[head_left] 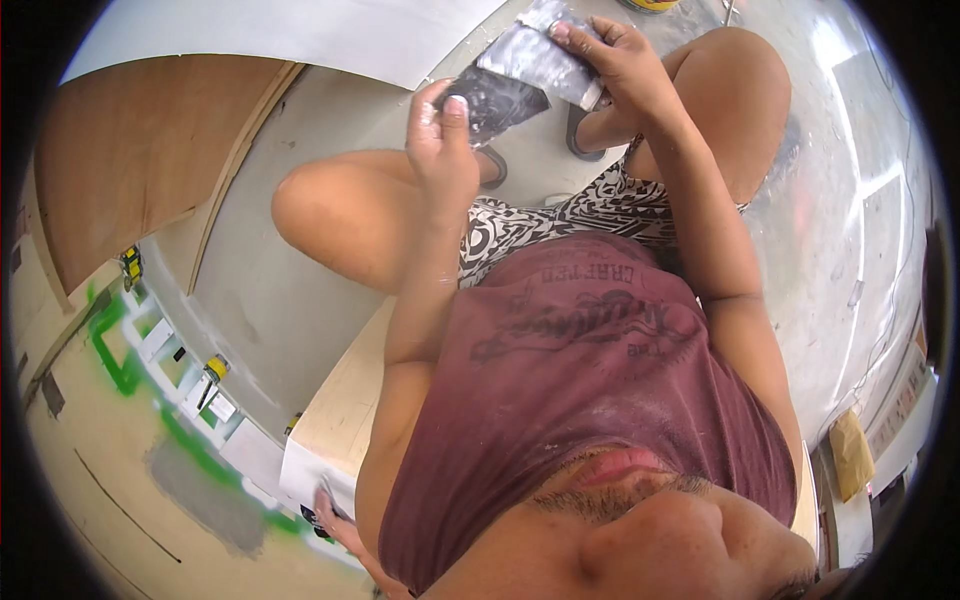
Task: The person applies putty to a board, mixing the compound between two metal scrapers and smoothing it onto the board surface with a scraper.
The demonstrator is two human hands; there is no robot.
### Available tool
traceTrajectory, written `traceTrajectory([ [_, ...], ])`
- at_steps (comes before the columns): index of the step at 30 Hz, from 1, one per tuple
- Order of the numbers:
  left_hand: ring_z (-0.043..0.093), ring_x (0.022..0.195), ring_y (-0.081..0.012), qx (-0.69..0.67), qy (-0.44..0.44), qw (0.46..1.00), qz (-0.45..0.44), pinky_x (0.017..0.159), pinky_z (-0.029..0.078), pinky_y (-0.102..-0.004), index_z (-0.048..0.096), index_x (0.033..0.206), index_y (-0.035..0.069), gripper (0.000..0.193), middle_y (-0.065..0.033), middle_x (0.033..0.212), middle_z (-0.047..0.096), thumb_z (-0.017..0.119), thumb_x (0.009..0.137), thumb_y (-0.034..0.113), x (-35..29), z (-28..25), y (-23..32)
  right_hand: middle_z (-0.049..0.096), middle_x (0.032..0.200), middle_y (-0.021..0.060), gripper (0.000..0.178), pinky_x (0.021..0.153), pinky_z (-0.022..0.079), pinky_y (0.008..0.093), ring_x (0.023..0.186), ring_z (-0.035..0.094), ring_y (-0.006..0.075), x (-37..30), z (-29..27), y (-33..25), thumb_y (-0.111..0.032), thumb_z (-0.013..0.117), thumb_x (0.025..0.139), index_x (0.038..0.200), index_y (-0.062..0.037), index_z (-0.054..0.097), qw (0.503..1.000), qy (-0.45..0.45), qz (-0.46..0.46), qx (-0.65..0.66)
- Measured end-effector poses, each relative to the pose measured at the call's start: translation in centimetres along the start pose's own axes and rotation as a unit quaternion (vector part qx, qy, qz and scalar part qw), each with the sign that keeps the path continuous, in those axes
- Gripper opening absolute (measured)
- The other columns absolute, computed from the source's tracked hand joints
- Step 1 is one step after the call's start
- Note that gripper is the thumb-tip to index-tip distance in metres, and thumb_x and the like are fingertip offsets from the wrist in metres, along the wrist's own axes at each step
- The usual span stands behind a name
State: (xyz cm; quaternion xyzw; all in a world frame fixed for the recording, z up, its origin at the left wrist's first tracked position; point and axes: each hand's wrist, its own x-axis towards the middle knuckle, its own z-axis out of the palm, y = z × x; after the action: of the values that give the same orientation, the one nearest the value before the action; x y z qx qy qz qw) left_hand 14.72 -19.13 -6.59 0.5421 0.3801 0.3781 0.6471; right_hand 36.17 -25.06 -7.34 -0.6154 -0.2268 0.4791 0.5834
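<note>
My left hand grips a black flat spreader smeared with white paste, the thumb lying on its upper face. My right hand is closed on a grey flat spreader, also streaked with white, and pinches it near its right edge. The two spreaders meet, the grey one overlapping the far part of the black one. White residue coats the fingertips of both hands. Both are held out above the floor, between my bent knees.
A white panel lies at the far left, beyond a brown wooden board. Yellow tape measures rest near a green-sprayed surface. Another person's hand shows at lower left. A yellow container stands at the far edge.
</note>
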Motion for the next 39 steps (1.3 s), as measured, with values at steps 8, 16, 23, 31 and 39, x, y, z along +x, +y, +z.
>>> traceTrajectory([
  [8,0.036,0.046,-0.0078,-0.518,-0.237,0.744,-0.349,0.043,0.032,-0.0222,0.049,0.128,-0.001,0.040,-0.0004,0.065,0.040,0.045,0.100,0.026,1.4,-2.7,-2.7,0.065,0.086,-0.0016,0.029,0.057,0.044,0.0198,0.070,0.056,0.0032,0.4,-0.1,-1.8,-0.024,0.069,0.093,0.110,-0.0010,0.065,0.999,0.009,-0.047,-0.001],
  [16,0.043,0.062,-0.0129,-0.471,-0.085,0.777,-0.408,0.052,0.036,-0.0282,0.050,0.117,0.006,0.033,-0.0036,0.081,0.046,0.052,0.098,0.032,-0.6,-3.4,-5.2,0.059,0.068,-0.0015,0.030,0.056,0.043,0.0246,0.063,0.052,0.0054,-2.0,4.1,-3.6,-0.029,0.078,0.084,0.084,-0.0007,0.069,0.952,-0.196,-0.139,-0.189],
  [23,0.061,0.096,-0.0250,-0.208,0.276,0.907,-0.240,0.074,0.051,-0.0411,0.039,0.138,0.004,0.047,-0.0134,0.110,0.059,0.057,0.098,0.023,2.0,-2.7,-4.1,0.065,0.082,-0.0010,0.025,0.059,0.045,0.0224,0.068,0.056,0.0050,-2.1,-0.3,-6.6,-0.021,0.071,0.091,0.107,-0.0019,0.066,0.995,-0.031,-0.069,-0.069],
  [31,0.065,0.089,-0.0229,-0.164,0.246,0.955,-0.024,0.070,0.057,-0.0373,0.045,0.117,0.000,0.025,-0.0145,0.104,0.061,0.058,0.097,0.008,1.5,-3.6,-2.2,0.067,0.075,0.0036,0.020,0.059,0.050,0.0306,0.064,0.059,0.0124,-1.7,-0.2,-6.2,-0.010,0.067,0.088,0.101,0.0054,0.066,0.921,0.123,-0.115,-0.351],
  [39,0.060,0.099,-0.0220,-0.149,0.212,0.964,-0.063,0.083,0.050,-0.0344,0.049,0.121,0.002,0.031,-0.0147,0.112,0.058,0.061,0.096,0.016,1.3,-2.9,-2.2,0.057,0.068,-0.0063,0.019,0.050,0.036,0.0234,0.058,0.047,0.0042,-1.7,-6.3,-8.6,-0.018,0.068,0.093,0.079,-0.0046,0.065,0.966,0.180,-0.109,-0.149],
])
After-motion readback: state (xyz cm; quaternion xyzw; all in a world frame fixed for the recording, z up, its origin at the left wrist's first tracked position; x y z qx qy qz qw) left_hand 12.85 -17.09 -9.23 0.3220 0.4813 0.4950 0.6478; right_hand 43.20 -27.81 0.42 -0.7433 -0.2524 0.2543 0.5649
